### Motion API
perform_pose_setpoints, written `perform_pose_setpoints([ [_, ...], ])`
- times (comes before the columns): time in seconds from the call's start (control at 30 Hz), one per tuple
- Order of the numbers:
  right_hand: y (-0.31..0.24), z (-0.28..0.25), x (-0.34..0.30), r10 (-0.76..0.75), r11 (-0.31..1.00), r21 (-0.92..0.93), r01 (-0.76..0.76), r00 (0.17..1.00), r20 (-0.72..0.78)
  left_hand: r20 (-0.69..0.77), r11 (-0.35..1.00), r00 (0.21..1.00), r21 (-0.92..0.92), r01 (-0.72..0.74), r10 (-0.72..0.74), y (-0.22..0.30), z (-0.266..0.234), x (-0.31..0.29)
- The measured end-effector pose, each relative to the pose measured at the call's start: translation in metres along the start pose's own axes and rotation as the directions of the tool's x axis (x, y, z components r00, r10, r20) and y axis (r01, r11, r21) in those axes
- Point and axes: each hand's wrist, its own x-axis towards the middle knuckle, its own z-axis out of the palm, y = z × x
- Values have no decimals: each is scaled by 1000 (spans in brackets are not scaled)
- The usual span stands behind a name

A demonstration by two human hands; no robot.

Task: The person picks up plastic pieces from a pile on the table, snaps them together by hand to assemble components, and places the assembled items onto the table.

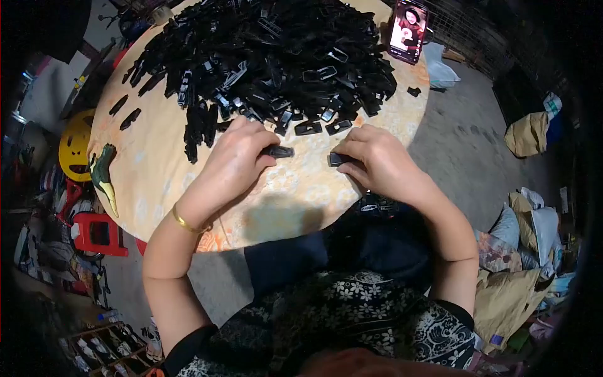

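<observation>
The left hand (235,154) is positioned over the near half of the round table (147,182), fingers curled closed on a small black part (282,152). This part projects from the fingertips toward the right hand (382,158). The right hand is likewise curled, thumb and fingers pinching a dark part (336,159) that projects toward the left hand. The two parts are apart, roughly level with each other, with bare patterned table surface between them. A large pile of black parts (270,56) lies beyond both hands; its near edge is just past the left hand's knuckles. A few loose parts lie left of the pile. A phone (407,31) with a lit screen stands at the table's far right edge.
</observation>
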Motion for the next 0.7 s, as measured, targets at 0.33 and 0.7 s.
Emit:
perform_pose_setpoints([
  [0.33, -10, 13, 6, -126, 991, 22, 134, 968, -216, -40, 960, 998, -271, -64, 55, 18, 29, 5],
  [0.7, 1, 15, 20, -170, 983, 54, 177, 980, -106, -88, 998, 995, -49, -48, 44, 11, 26, -7],
])
